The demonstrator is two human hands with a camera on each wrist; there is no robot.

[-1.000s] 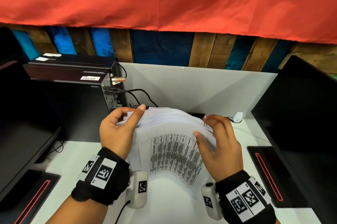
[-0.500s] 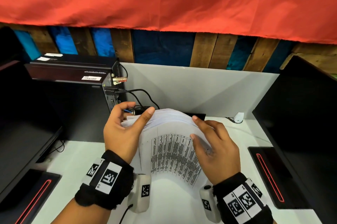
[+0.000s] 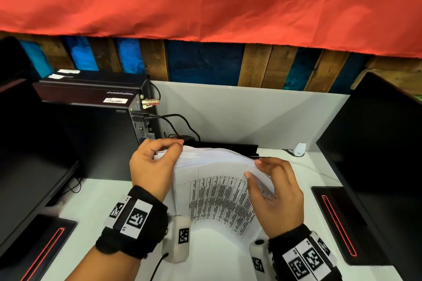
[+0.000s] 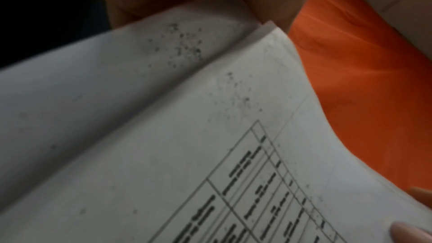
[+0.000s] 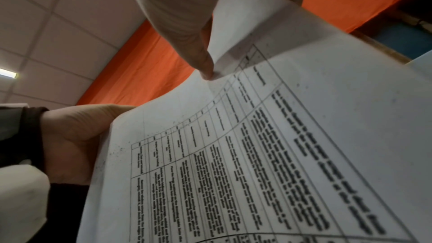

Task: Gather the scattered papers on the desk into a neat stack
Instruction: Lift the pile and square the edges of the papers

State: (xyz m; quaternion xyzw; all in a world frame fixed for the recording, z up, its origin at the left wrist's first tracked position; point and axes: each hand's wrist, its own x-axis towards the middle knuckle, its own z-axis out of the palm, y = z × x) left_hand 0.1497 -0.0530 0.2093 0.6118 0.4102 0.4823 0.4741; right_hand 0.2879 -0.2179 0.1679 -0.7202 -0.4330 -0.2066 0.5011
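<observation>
1. Left hand [image 3: 151,167]: thumb and fingers curled round the top-left edge of the papers [image 3: 217,191], gripping the bundle upright.
2. Right hand [image 3: 277,196]: thumb on the front sheet, fingers behind the top-right edge. Pinching the same bundle; the right wrist view shows the thumb tip pressed on the printed table.
3. Papers: held between both hands above the white desk [image 3: 96,207], bowed toward the camera. The top edges look fanned, not flush. Can't tell if the bottom edge touches the desk.
4. Surroundings: black PC case [image 3: 96,107] with cables just behind the left hand, dark monitor [image 3: 374,157] on the right, grey divider [image 3: 251,116] behind.
5. My read: gathering looks done, squaring the edges is what's left.
6. Risks:
   - The bow stores spring. If either pinch loosens, sheets can flip out and scatter.
   - Tapping on the desk while curved would probably leave the edges unaligned.
   - A tight grip at the corners could crease the outer sheets.
   - The cables are close; a forward shove could snag them.
</observation>
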